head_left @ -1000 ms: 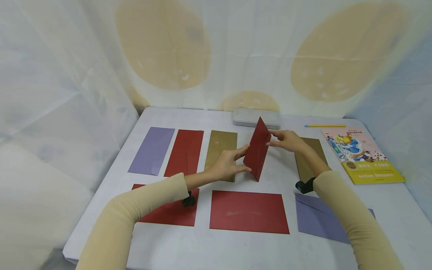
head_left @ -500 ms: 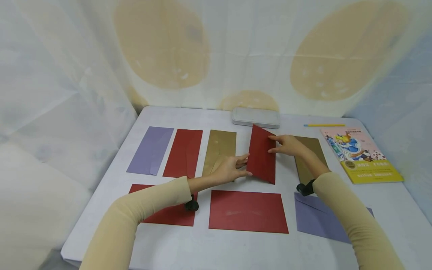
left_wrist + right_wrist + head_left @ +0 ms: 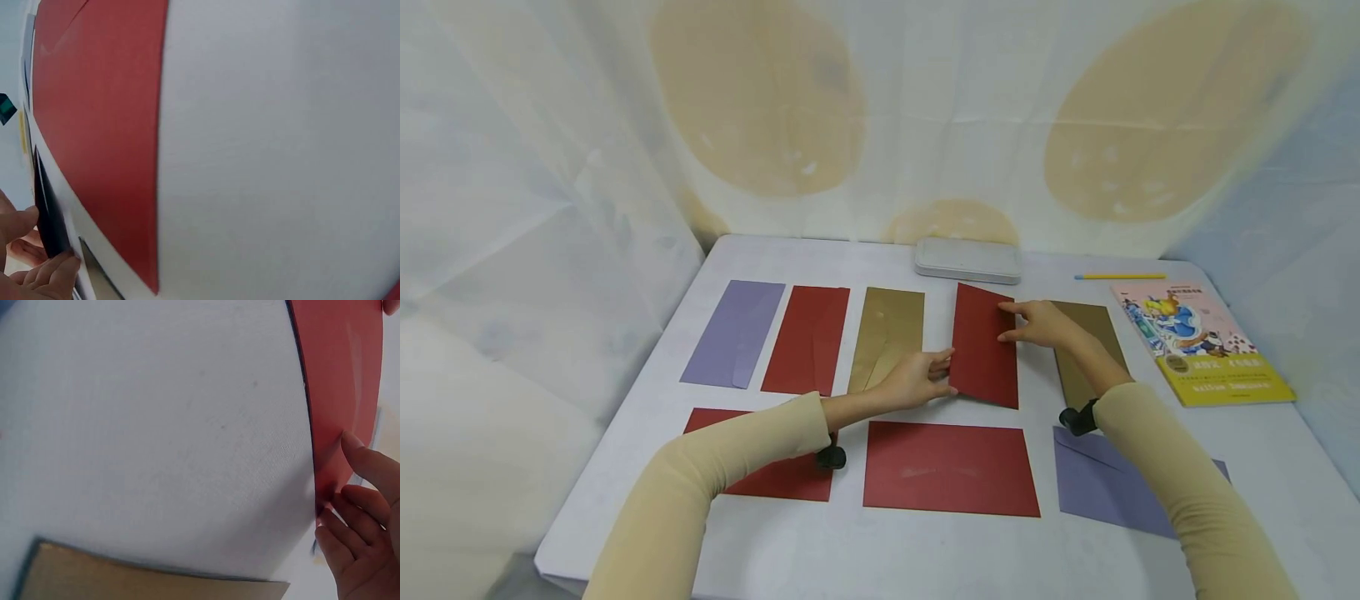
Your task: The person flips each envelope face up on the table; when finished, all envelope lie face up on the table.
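Between both hands is a red envelope, its plain face up and tilted slightly toward me. At its lower left edge my left hand pinches it. My right hand grips the right edge near the top; in the right wrist view the thumb lies on the red face and the fingers curl at the edge. A gold envelope lies beside it on the left, partly behind the left hand. Another gold envelope sits to the right, partly under the right forearm. In front lies a red envelope.
Farther left lie a red envelope and a purple one. Another red envelope is under the left forearm, and a purple envelope under the right. At the back are a grey case, a yellow pencil and a book.
The held red envelope has turned from standing nearly on edge to lying lower, its plain face toward me. Both hands have stayed on its edges, with the left shifting slightly down.
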A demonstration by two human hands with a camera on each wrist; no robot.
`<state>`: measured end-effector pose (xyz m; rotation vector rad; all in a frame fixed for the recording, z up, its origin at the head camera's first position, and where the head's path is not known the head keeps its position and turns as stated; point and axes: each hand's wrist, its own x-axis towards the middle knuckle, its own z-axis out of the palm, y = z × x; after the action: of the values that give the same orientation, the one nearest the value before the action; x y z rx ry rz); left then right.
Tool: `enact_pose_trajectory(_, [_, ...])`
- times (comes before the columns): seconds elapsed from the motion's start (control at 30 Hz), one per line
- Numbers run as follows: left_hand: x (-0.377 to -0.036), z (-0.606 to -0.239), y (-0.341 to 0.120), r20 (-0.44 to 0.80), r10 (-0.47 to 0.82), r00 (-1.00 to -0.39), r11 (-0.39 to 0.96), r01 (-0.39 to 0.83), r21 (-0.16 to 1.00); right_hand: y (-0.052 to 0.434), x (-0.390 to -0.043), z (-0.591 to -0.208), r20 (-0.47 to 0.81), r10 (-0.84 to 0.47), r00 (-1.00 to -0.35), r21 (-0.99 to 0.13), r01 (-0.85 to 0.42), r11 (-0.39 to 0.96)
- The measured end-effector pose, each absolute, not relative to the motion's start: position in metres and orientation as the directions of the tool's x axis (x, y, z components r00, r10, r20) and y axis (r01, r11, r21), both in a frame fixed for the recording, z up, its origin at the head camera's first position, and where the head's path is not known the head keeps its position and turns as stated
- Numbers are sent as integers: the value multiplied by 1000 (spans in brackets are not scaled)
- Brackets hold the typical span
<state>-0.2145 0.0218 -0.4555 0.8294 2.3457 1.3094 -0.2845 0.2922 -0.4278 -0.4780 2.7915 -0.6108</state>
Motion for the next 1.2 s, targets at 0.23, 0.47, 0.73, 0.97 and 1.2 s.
enact_pose_trajectory(0.23, [-212, -446, 16, -1, 673, -739, 459, 417, 785, 298, -280, -429, -155, -374, -915, -425, -280, 861])
enact_pose_trajectory(0.47, [-212, -443, 14, 65, 772, -633, 468, 634, 616, 305, -270, -424, -122, -385, -915, -417, -304, 856])
enact_pose_trajectory(0.73, [-217, -446, 21, 83, 863, -499, 406, 782, 474, 298, -273, -433, -126, -396, -910, -412, -315, 855])
enact_pose_trajectory(0.97, [-222, -451, 16, 53, 840, -540, 461, 762, 454, 285, -272, -431, -107, -407, -907, -383, -340, 859])
enact_pose_trajectory(1.2, [-217, -447, 19, 43, 893, -448, 401, 835, 377, 275, -268, -426, -105, -392, -914, -400, -322, 858])
